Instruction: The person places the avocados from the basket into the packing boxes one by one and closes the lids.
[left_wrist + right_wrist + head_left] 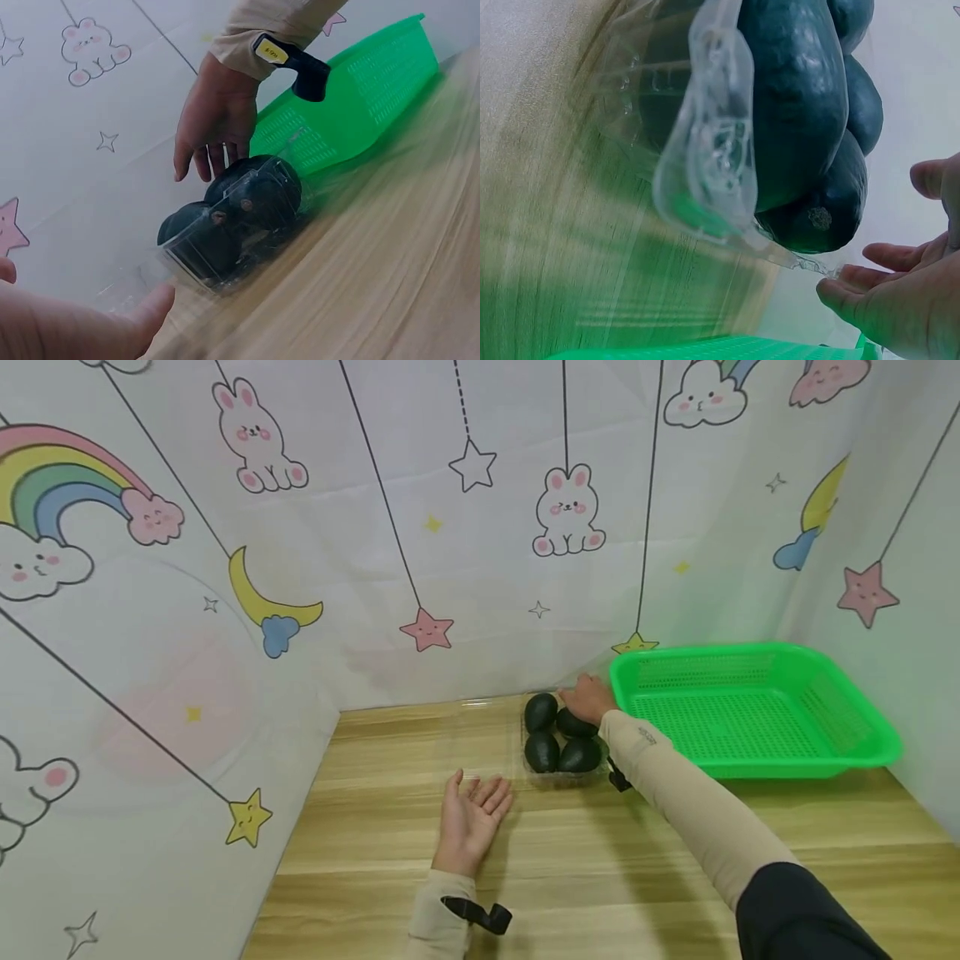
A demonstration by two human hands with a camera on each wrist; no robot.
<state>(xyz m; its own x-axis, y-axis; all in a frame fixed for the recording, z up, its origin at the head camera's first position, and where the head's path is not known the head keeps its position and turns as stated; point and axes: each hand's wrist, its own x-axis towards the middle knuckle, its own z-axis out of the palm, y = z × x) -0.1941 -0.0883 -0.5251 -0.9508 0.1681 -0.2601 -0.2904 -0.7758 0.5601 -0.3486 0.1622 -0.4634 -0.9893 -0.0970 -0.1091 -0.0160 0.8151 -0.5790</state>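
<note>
Several dark avocados [542,752] sit in a clear plastic clamshell box [567,779], whose transparent lid [480,739] lies folded out flat to the left. My right hand [590,699] is at the box's back right corner, its fingers pointing down behind the avocados in the left wrist view. In the right wrist view, the fingertips [838,294] of that hand are at the box's rim; firm contact is hard to tell. Palm up, my left hand [469,827] is just in front of the lid's front edge, with its fingers loosely extended and nothing in it.
A green plastic basket [750,768] stands to the right of the box, close to my right forearm. Behind is a white cloth backdrop [495,585] printed with rabbits and stars. The wooden tabletop [570,877] extends toward me.
</note>
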